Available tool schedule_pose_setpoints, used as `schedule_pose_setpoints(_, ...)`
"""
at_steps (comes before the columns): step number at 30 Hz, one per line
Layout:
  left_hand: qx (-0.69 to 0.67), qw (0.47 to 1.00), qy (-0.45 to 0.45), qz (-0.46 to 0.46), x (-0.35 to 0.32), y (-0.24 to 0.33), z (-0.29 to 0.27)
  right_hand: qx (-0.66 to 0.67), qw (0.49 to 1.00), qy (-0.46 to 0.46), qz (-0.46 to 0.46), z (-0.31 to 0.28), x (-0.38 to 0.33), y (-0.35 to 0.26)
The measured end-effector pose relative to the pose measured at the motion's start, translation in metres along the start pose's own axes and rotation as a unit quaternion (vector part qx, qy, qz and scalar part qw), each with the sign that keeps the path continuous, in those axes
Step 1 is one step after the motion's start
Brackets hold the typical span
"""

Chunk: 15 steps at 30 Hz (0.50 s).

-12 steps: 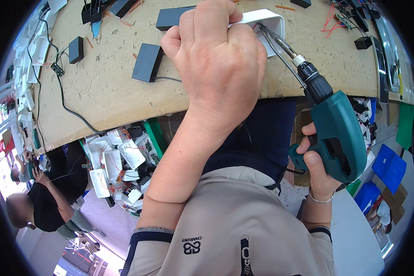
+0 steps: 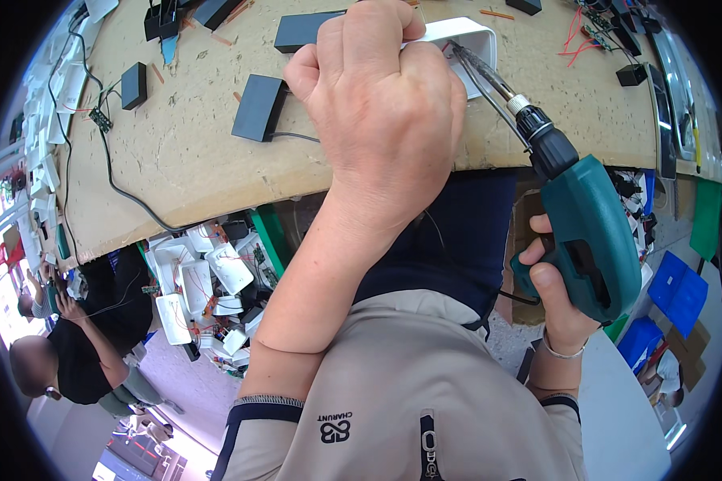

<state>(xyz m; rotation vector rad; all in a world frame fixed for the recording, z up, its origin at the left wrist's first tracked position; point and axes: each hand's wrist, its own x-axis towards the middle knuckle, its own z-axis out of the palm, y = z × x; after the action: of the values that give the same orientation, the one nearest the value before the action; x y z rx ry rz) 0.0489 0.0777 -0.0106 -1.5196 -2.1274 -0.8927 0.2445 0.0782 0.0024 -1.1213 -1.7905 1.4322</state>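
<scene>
My right hand (image 2: pixel 555 276) is wrapped round the handle of a green soldering gun (image 2: pixel 592 232). Its metal tip points up and left into the open side of a white plastic case (image 2: pixel 480 44) on the workbench. Curled over the left part of that case is my left hand (image 2: pixel 385 104), seen from the back. It looks closed on the case's edge, though most fingertips are hidden behind the knuckles. A black box (image 2: pixel 257 108) with a grey cable lies just left of this hand, and another black box (image 2: pixel 301 34) sits behind it.
The cardboard-topped workbench (image 2: pixel 184 152) carries a small black box (image 2: pixel 133 86) and a green circuit board (image 2: pixel 99 120) on a cable. Red wires (image 2: pixel 573 48) lie at the far right. Below the bench, a bin holds white casings (image 2: pixel 196 284). A person (image 2: pixel 88 345) works at the left.
The soldering gun has tilted and shifted very slightly, its tip staying inside the white case. My left hand has barely moved.
</scene>
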Motion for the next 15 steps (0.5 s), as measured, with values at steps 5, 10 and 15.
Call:
schedule_pose_setpoints(5, -0.038, 0.925, 0.336, 0.174, -0.004, -0.030, 0.040, 0.030, 0.999, 0.002, 0.037, 0.001, -0.003, -0.007)
schedule_pose_setpoints(10, -0.017, 1.000, -0.001, -0.013, 0.000, -0.001, -0.001, 0.005, 0.999, 0.020, 0.045, 0.001, -0.005, -0.003)
schedule_pose_setpoints(15, -0.023, 1.000, 0.007, -0.017, -0.001, -0.002, -0.001, 0.022, 0.999, 0.009, 0.026, 0.002, -0.002, -0.003)
